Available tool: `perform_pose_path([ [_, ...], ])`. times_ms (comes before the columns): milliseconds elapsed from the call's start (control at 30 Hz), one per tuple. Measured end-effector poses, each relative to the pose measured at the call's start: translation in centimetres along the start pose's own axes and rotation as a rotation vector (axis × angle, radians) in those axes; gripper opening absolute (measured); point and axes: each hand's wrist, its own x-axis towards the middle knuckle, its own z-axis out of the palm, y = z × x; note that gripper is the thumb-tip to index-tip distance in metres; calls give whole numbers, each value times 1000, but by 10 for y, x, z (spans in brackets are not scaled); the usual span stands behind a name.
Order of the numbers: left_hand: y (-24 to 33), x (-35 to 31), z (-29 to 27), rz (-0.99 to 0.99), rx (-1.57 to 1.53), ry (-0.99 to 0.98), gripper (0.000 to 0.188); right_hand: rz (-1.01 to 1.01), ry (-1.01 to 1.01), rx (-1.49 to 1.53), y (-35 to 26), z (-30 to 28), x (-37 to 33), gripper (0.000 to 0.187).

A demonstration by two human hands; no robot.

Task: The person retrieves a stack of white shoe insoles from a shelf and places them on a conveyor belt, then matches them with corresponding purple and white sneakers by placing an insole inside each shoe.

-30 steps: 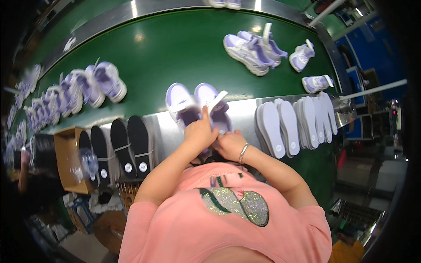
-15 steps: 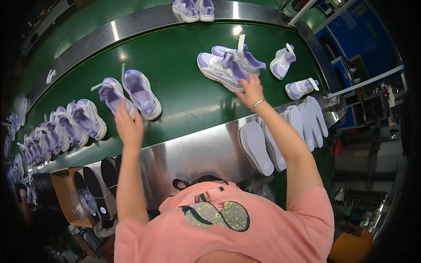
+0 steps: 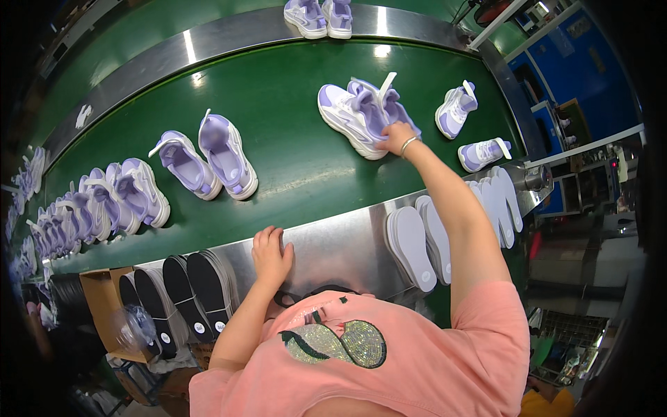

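My right hand [image 3: 398, 139] reaches forward and is closed at the heel end of a white-and-purple sneaker [image 3: 345, 119]. Its mate [image 3: 393, 109], with a white tongue sticking up, stands close against it on the far side. My left hand [image 3: 272, 257] holds nothing and lies on the metal edge [image 3: 316, 240], fingers stretched out. Beyond it on the green belt [image 3: 285, 167] are two more sneakers, one [image 3: 186, 165] with its tongue folded out to the left and the other [image 3: 227, 156] beside it.
A row of sneakers [image 3: 139, 191] runs along the left. Two single sneakers [image 3: 456, 111] [image 3: 484, 153] lie at right. Light insole stacks [image 3: 411, 247] sit on the near right edge; black insole stacks [image 3: 208, 281] and a cardboard box [image 3: 104, 313] are near left. Another pair [image 3: 306, 17] stands on the far rail.
My left hand has left the left-hand pair of sneakers and come back to the metal edge. My right hand has closed on the heel, and that pair now stands closer together.
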Motion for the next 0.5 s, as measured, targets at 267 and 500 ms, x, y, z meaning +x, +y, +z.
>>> perform_pose_path([
  [267,41,36,-21,-286,-768,-127,44,-165,-162,120,-108,-39,-139,39],
  [500,54,4,7,22,-378,52,65,-275,-89,150,-145,25,-265,28],
])
